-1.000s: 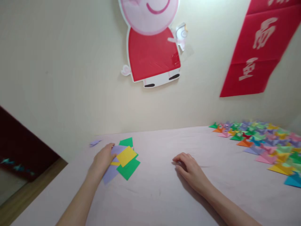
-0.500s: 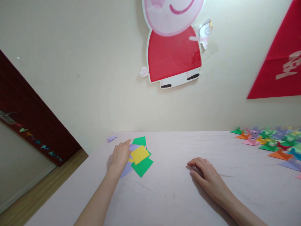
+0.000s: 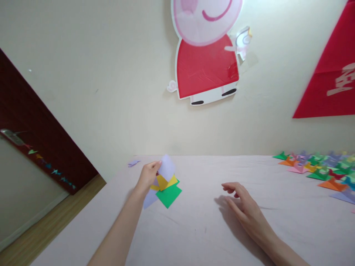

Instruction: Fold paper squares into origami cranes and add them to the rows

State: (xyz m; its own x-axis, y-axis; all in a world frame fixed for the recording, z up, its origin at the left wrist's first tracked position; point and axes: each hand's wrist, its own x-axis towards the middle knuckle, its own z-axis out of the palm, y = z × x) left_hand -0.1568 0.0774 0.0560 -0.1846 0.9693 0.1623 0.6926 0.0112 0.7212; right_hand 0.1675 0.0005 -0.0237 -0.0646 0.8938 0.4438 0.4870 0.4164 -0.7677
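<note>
A light purple square of paper (image 3: pixel 166 168) is pinched at its left edge by my left hand (image 3: pixel 149 174), raised above a loose pile of coloured sheets. In that pile a yellow sheet (image 3: pixel 166 183) shows partly beneath the lifted one. A green sheet (image 3: pixel 169 195) lies below it, and another purple sheet (image 3: pixel 149 199) pokes out at the lower left. My right hand (image 3: pixel 238 197) hovers just over the tabletop to the right, fingers loosely curved and apart, holding nothing.
Rows of folded paper figures (image 3: pixel 327 170) in several colours stand at the right. A small purple folded piece (image 3: pixel 134 163) lies near the back left. The pale table covering (image 3: pixel 194 236) meets the wall behind, where a cartoon pig cutout (image 3: pixel 208 70) hangs. A dark door (image 3: pixel 33 114) is at left.
My left hand has picked up a purple sheet from the pile and lifted it, partly covering the yellow one. My right hand has risen slightly off the table, fingers opening a little.
</note>
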